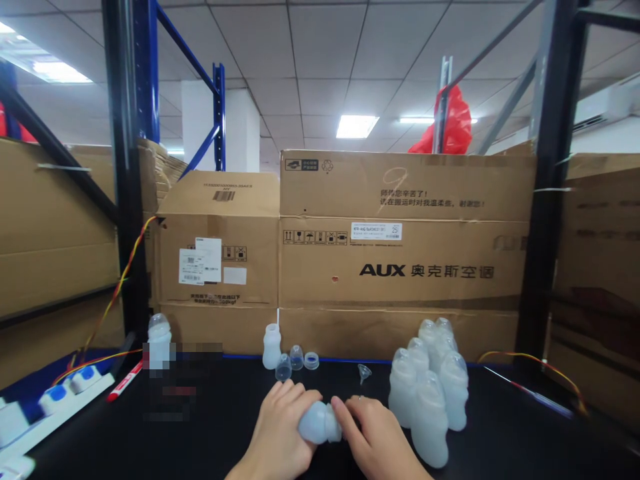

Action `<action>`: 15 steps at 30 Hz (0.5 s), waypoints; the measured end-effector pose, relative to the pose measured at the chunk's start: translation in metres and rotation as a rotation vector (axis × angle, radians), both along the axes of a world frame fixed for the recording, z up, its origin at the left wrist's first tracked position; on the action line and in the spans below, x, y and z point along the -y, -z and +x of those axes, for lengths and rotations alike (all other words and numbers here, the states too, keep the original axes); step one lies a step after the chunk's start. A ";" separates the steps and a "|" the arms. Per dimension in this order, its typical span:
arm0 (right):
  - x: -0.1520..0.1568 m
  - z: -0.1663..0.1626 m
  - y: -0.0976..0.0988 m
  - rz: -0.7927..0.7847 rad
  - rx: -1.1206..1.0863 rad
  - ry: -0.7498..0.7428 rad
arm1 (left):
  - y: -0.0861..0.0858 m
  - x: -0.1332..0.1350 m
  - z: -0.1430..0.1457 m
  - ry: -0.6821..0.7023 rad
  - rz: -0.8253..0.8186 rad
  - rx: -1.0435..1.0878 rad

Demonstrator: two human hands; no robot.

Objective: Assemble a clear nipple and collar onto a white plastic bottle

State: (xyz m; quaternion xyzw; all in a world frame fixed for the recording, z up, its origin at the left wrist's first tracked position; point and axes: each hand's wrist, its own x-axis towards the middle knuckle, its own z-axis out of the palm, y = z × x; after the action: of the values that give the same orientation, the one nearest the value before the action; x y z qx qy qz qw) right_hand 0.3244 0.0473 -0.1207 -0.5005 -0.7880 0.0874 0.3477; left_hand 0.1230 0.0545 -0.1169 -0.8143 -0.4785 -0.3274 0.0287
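A translucent white baby bottle lies tipped on its side between my hands, low in the middle of the head view. My left hand is wrapped round its body. At the neck end, my right hand grips with thumb and fingers; part of that end is hidden by the fingers. Beyond my hands stand an uncapped bottle, two transparent dome caps, one here and one beside it, and a collar ring. A small transparent funnel lies past my right hand.
Several capped bottles stand grouped on the right. Another bottle is at the far left, by a red marker and a power strip. A pen lies right. Cardboard walls the back; black posts flank the black tabletop.
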 end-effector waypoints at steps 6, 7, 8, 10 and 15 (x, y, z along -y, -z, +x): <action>0.001 0.004 -0.003 -0.042 -0.040 -0.234 | 0.002 -0.005 -0.007 -0.006 0.004 0.059; 0.001 0.004 -0.004 -0.063 -0.013 -0.235 | 0.005 -0.006 -0.009 0.012 0.010 0.044; 0.000 0.004 -0.004 -0.077 0.016 -0.217 | 0.008 -0.008 -0.011 0.030 0.021 0.029; -0.002 0.003 -0.003 -0.081 0.071 -0.163 | 0.016 -0.013 -0.012 0.055 0.078 0.010; -0.011 -0.001 0.008 -0.107 0.015 -0.109 | 0.029 -0.025 -0.013 0.067 0.287 -0.160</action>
State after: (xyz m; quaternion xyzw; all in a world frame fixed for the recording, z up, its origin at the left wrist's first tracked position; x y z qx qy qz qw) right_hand 0.3231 0.0585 -0.1287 -0.4756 -0.8108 0.1443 0.3091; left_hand 0.1095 0.0794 -0.1454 -0.8407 -0.3958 -0.3271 0.1718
